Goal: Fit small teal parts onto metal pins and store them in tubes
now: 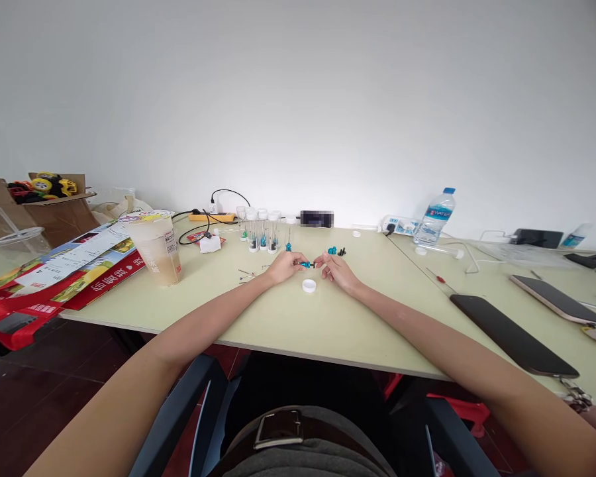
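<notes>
- Between the two hands, just above the pale green tabletop [288, 318], I see a small bright-blue rod-like piece [306, 264], held level near the middle of the table.
- The left hand [285, 267] has its thumb and fingertips closed tight on one end of it.
- The right hand [336, 268] is curled, with its fingertips meeting the other end. I cannot tell whether they grip it or only touch it.
- A round white plastic cap [308, 285] lies flat on the table just in front of the hands, apart from both.
- Just beyond the right hand rest a tiny blue piece [332, 250] and a tiny black piece [342, 252].
- Further back stands a row of clear plastic tubes [259, 230], with a thin blue-handled tool [289, 244] upright beside them.
- Well to the left is a tall clear cup of milky brown drink [157, 250]. Well to the right are a clear water bottle with a blue label [434, 217] and a flat black phone [514, 336].
- Risk, as I judge it: the held piece is tiny and pinched only at its ends. If the pinch slackened it could drop, then roll among the loose pieces or off the near edge. A sweep of the left forearm could also tip the cup.
</notes>
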A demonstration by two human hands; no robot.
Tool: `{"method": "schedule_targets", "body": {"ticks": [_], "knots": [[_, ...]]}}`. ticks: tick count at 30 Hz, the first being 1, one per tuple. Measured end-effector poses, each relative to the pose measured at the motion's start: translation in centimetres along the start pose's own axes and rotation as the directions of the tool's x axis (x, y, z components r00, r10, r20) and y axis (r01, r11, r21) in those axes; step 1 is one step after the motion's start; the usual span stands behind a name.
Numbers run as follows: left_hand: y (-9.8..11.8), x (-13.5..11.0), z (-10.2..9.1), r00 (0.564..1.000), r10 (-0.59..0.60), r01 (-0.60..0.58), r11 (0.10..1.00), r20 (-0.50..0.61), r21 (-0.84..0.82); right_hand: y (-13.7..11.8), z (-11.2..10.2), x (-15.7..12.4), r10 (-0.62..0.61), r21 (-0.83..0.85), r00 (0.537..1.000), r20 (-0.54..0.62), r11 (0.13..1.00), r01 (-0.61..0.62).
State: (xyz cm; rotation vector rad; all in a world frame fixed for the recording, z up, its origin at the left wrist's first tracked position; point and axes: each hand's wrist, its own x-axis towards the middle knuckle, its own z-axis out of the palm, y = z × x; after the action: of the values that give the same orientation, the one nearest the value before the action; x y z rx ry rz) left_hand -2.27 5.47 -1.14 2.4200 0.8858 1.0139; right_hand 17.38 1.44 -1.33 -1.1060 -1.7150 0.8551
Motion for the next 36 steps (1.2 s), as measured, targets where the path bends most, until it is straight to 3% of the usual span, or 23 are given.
{"method": "schedule_targets", "body": {"ticks": [23,36], "knots": [[0.17,-0.09,-0.05,1.0,-0.013,0.013,1.0,0.002,-0.005,-0.82,0.17,-0.28,0.034,-0.043,0.999,-0.019,0.998,-0.035],[0.45,-0.16,-0.21,0.999,-0.032,0.033,0.999,-0.004,0.014,-0.4,0.01,-0.14,-0.017,-0.053,1.0,0.025,0.998,0.018]]}}
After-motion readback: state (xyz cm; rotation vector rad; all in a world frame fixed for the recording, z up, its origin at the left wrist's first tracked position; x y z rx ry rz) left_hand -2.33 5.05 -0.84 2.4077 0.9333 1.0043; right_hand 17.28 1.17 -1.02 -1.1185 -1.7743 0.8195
